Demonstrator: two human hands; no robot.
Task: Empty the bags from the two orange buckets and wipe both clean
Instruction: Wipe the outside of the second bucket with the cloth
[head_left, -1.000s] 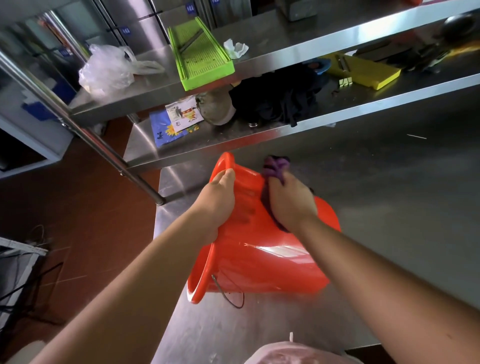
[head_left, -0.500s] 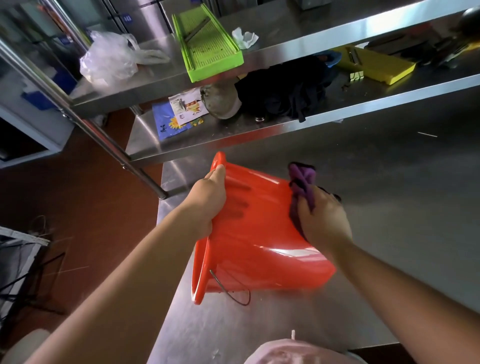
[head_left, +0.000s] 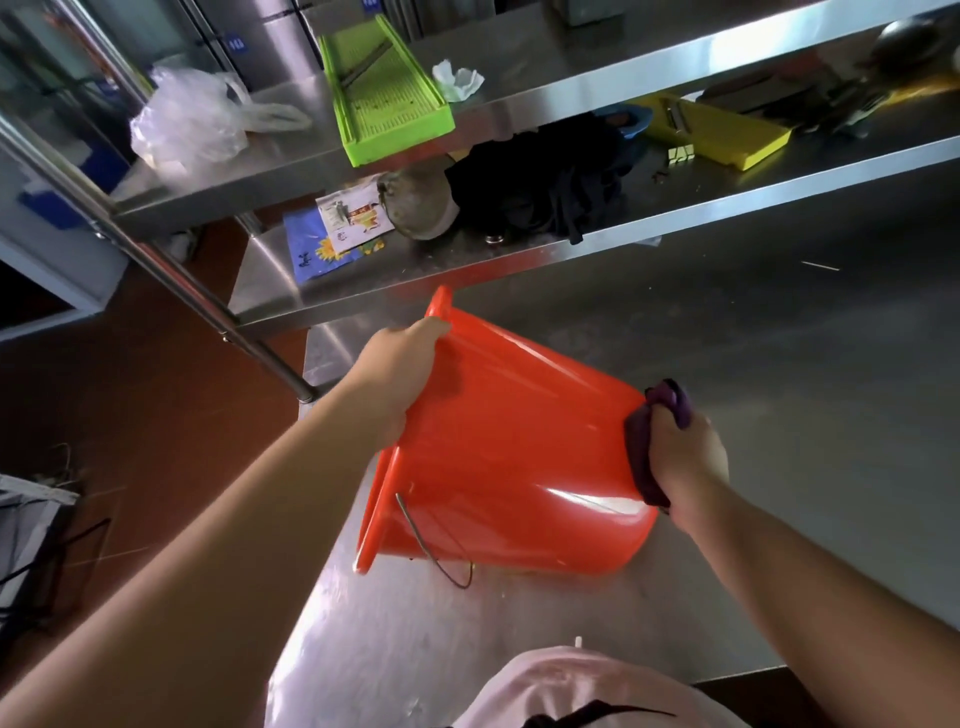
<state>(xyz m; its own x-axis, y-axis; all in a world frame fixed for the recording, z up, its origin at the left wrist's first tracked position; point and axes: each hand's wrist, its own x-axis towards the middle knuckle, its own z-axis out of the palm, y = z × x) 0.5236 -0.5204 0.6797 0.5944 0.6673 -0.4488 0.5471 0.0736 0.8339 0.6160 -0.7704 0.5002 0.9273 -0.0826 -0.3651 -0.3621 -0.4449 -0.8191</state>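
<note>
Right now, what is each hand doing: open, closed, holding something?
Left hand: closed, gripping the rim of the orange bucket, which lies on its side.
Right hand: closed, holding the purple cloth against the bucket's base end.

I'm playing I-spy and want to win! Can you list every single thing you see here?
bucket: one, orange, on its side on the steel table
cloth: one, purple, against the bucket's base end
slicer tray: one, green, top shelf
plastic bag: one, clear, top shelf
slicer: one, yellow, lower shelf
dark cloth: one, black, lower shelf
left hand: grips bucket near its rim
right hand: holds the purple cloth
</note>
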